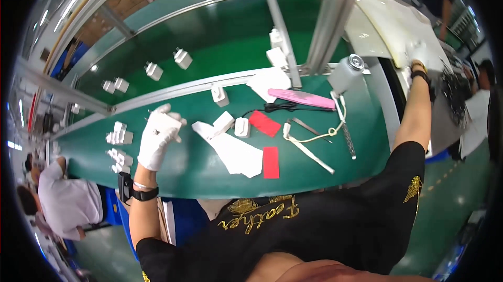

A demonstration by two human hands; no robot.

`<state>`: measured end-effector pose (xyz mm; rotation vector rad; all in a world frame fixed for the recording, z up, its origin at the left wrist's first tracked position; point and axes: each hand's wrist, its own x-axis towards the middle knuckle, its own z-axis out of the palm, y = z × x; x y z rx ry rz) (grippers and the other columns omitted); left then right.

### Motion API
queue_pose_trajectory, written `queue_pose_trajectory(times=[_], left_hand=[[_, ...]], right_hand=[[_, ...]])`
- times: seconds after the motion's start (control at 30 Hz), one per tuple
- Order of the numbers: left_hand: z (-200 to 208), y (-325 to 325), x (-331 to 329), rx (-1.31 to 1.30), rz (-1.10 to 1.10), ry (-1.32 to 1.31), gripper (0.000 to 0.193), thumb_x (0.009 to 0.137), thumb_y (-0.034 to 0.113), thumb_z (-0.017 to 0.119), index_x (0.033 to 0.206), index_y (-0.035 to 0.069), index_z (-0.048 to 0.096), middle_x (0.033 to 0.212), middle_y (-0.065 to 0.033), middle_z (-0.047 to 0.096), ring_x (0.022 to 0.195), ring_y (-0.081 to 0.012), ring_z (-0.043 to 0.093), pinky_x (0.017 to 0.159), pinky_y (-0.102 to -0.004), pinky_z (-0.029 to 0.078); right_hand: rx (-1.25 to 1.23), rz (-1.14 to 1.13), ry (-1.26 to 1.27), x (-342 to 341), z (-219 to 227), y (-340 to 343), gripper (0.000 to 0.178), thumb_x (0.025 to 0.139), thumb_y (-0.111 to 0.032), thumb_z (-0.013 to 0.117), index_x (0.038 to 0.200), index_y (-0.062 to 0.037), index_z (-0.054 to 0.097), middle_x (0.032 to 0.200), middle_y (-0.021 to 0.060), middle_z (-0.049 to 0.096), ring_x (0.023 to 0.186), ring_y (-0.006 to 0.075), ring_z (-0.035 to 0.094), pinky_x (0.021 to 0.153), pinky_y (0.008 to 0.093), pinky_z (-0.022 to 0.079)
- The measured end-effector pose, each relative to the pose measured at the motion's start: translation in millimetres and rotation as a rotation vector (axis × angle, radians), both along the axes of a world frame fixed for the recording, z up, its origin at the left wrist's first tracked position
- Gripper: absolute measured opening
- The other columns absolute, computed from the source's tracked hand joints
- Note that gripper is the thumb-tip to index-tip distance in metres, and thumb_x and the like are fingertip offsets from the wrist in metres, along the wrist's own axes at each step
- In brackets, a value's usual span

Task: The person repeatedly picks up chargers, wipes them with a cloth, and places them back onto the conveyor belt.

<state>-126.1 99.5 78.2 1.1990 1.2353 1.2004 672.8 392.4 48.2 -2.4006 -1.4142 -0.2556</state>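
Left grip: the white-gloved left grip [159,136] is above the green surface [367,130], its fingers bent inward; a small white piece seems to be in it, but white is against white, so I cannot tell how far it is closed.
Right grip: the right grip [417,51] reaches far to the right, at a pale panel [374,20]; its opening and any hold I cannot tell.
White adapters: one group [120,135] is just left of the left grip; two others [242,127] stand near the upper edge of a white cloth [236,159].
Middle room: a stretch of green shows between the left grip and this cloth.
Right side: red pieces [271,162], then a pink tool [301,98] and tweezers [309,126]; a bottle [346,74] stands near the metal post [335,20].
Edges: the front edge runs just before the person's body; a metal rail [162,96] borders the far side.
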Motion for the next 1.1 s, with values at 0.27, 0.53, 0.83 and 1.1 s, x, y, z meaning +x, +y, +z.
queue_pose_trajectory(times=[0.27,0.53,0.83,1.1], left_hand=[[-6,-46,8,-0.059,0.066,-0.275,0.071,0.072,-0.008,0.062,0.136,0.003,0.034,0.121,-0.0108,0.050,0.118,-0.0282,0.050,0.087,-0.0329,0.049],[-3,-7,50,0.136,-0.107,-0.140,0.068,0.075,-0.001,0.069,0.135,0.000,0.036,0.123,-0.0116,0.052,0.118,-0.0275,0.050,0.097,-0.0382,0.044],[-15,-32,58,0.262,-0.003,-0.064,0.051,0.076,0.000,0.068,0.122,0.002,0.049,0.118,-0.0089,0.054,0.101,-0.0167,0.056,0.084,-0.0287,0.048],[-18,-41,66,0.393,0.075,-0.076,0.040,0.077,-0.004,0.066,0.114,0.008,0.058,0.116,-0.0092,0.056,0.101,-0.0184,0.058,0.080,-0.0276,0.048]], right_hand=[[0.947,0.525,0.240,-265,128,-116,0.036,0.084,-0.018,0.067,0.112,0.0028,0.060,0.101,0.0148,0.066,0.091,0.0199,0.064,0.079,0.0294,0.050],[-0.117,0.939,-0.274,-497,56,-87,0.036,0.085,-0.013,0.050,0.121,-0.0110,0.051,0.126,0.0134,0.051,0.102,0.0335,0.059,0.083,0.0428,0.050],[-0.094,0.875,-0.307,-517,27,-42,0.020,0.079,-0.009,0.056,0.096,-0.0092,0.066,0.097,0.0190,0.065,0.095,0.0369,0.061,0.081,0.0426,0.051],[0.335,1.270,-0.024,-529,77,-221,0.037,0.072,0.000,0.060,0.107,-0.0086,0.056,0.103,0.0117,0.058,0.093,0.0314,0.059,0.079,0.0359,0.049]])
